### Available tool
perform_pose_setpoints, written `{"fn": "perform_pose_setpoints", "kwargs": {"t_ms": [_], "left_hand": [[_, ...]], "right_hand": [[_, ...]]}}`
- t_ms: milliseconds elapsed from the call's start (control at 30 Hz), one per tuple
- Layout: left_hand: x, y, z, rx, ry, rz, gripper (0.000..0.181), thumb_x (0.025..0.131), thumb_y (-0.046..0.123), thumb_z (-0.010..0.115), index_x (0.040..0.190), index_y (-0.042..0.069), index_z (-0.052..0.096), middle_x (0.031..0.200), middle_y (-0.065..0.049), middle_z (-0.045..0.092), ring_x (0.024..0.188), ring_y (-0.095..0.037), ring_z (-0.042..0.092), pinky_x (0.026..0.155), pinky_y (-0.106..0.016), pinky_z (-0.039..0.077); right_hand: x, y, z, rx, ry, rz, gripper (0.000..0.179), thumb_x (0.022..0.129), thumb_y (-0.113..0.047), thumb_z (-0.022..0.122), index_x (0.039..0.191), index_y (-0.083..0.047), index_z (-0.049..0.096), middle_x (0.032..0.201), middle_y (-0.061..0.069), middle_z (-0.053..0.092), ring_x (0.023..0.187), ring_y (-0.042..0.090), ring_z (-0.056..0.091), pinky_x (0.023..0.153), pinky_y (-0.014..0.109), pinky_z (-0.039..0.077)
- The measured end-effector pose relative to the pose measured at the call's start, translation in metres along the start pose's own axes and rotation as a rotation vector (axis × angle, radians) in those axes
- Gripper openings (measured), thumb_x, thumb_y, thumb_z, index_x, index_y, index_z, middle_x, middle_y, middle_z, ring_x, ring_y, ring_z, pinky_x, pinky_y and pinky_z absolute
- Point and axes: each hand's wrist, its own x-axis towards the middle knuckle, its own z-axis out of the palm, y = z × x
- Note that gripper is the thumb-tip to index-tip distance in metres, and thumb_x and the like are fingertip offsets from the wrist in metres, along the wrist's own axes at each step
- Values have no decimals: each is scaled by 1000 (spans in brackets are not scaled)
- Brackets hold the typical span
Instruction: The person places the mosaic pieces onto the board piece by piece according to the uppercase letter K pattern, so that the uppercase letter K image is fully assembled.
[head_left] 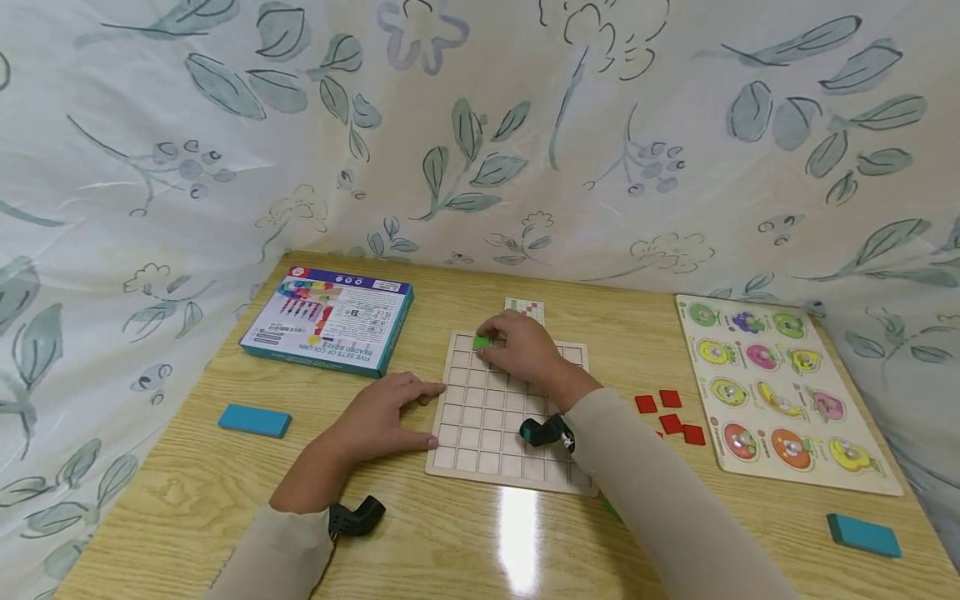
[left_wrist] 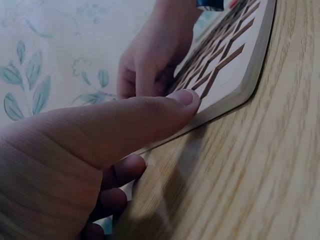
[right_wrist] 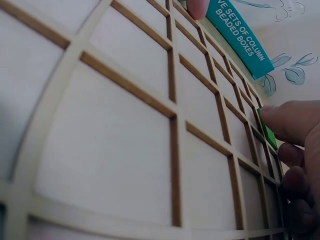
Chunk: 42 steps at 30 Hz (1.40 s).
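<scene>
A wooden grid board with square recesses lies flat on the table. At its far left corner my right hand pinches a small green square tile between thumb and fingers. The right wrist view shows the green tile low against the grid, partly covered by the thumb. My left hand rests at the board's left edge, with thumb and index finger extended and touching the rim. In the left wrist view, the thumb presses on the board's corner edge.
Several red square tiles lie right of the board. Part of a green piece shows beside the right sleeve. A patterned card lies behind the board, a box left, a fruit puzzle right. Teal blocks flank both sides.
</scene>
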Motion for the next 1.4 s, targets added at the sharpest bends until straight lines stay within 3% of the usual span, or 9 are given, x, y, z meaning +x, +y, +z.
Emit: {"fn": "perform_pose_setpoints", "kwargs": {"t_ms": [233,400,467,567,633,733,933,1100,1400], "left_hand": [[2,-3,1,-14,8,23,76,81,47,94,148,22,67,112,12,60,99,-10,53,89,-39,48],[3,-4,1,-27,13,28,77,80,48,94,147,22,67,110,13,60,97,-9,53,87,-38,47],[3,-4,1,-32,11,20,77,79,48,95,147,22,67,109,13,59,96,-9,53,87,-38,47],[2,-4,2,-34,14,15,77,79,48,95,146,22,68,109,12,60,96,-10,52,88,-39,47],[2,-4,1,-41,15,10,77,79,48,95,146,22,68,108,12,60,96,-11,52,88,-40,46],[1,-3,1,-54,13,1,77,78,48,95,145,22,68,108,11,60,97,-12,52,89,-40,46],[1,-2,1,-55,6,5,78,78,48,95,146,22,68,107,12,59,96,-12,51,88,-40,45],[1,-2,1,-53,12,-6,78,78,48,96,146,22,68,107,13,60,97,-12,52,89,-41,45],[2,-2,1,-69,9,-9,78,78,50,95,145,22,68,107,12,60,98,-13,53,90,-42,45]], "right_hand": [[-2,7,-8,129,15,-22,33,99,-27,79,128,-12,76,120,3,69,111,23,64,95,43,52],[-10,13,-20,157,24,-17,33,100,-26,77,130,-11,75,121,5,69,100,25,65,90,46,53],[-14,16,-26,169,29,-10,33,100,-24,77,131,-10,75,122,6,70,95,25,65,100,48,51],[-22,22,-33,185,31,-3,34,101,-23,77,132,-10,74,123,8,70,90,24,63,100,49,50],[-26,25,-38,197,33,-4,35,101,-21,77,133,-9,73,124,10,69,88,25,62,97,48,51],[-34,28,-45,197,30,5,37,101,-22,77,135,-9,73,126,10,69,86,24,60,80,43,52],[-52,32,-58,174,30,6,39,99,-24,79,134,-9,73,123,10,69,78,21,58,69,36,50],[-66,39,-65,186,14,-23,39,98,-22,80,133,-7,73,121,13,69,74,19,56,66,35,49],[-98,48,-77,177,-13,5,38,98,-22,82,133,-9,74,120,9,69,72,19,57,61,33,47]]}}
